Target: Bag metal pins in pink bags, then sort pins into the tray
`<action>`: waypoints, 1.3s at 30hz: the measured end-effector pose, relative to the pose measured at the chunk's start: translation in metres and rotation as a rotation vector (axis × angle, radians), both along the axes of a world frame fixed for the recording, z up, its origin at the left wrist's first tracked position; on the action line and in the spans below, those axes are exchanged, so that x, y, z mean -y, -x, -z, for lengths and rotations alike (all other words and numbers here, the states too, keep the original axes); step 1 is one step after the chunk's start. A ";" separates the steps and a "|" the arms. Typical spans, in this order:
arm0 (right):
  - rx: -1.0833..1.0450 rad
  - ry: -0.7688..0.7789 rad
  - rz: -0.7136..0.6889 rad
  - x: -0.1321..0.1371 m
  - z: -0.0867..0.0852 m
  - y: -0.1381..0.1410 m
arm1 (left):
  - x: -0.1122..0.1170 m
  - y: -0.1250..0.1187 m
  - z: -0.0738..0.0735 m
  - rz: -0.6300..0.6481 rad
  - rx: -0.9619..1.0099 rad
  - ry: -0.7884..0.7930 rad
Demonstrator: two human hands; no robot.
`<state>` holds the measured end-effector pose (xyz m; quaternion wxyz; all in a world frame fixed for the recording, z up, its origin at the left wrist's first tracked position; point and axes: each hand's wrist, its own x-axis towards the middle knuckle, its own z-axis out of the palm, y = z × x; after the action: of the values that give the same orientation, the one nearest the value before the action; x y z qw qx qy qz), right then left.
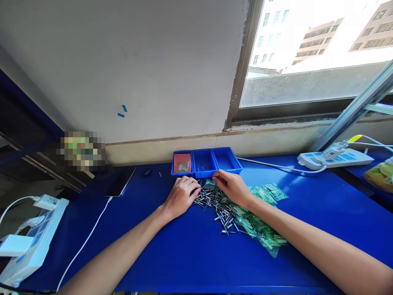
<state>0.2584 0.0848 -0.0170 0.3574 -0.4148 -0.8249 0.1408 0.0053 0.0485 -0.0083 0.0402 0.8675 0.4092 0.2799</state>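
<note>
Status: early, by my read. Nearly all the stock sits loose on the blue table (190, 254): the metal pins (215, 211) are heaped right in front of me and the green packets (262, 229) are spread to their right and nearer me, partly under the pins. There are three blue trays at the back edge. The left tray (182, 153) holds a red bag (182, 163) with a few small parts. The middle tray (206, 159) has only a couple of pins on its floor. The right tray (226, 159) looks bare as far as I can see. So a handful is binned, if that, and the bulk is unsorted. One stray pin (160, 174) lies off to the left, apart from the heap. My left hand (181, 196) rests palm down on the left edge of the heap, fingers curled onto the pins; I can't tell if it has actually gripped one. My right hand (233, 186) is at the top of the heap, just short of the middle tray, thumb and forefinger pinched together. It's too small to tell what is between them, if anything.
</note>
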 end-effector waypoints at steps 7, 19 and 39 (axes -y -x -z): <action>0.077 0.002 -0.092 -0.001 0.001 -0.001 | 0.000 0.000 -0.001 -0.121 -0.009 0.054; 0.120 -0.015 -0.132 -0.001 0.002 -0.001 | -0.004 0.002 0.004 -0.173 0.007 0.032; 0.146 -0.007 -0.156 0.001 -0.003 -0.001 | -0.002 0.001 0.002 -0.180 0.002 0.031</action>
<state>0.2592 0.0842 -0.0143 0.2856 -0.3573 -0.8790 0.1347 0.0040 0.0510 -0.0105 0.0290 0.8262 0.4897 0.2769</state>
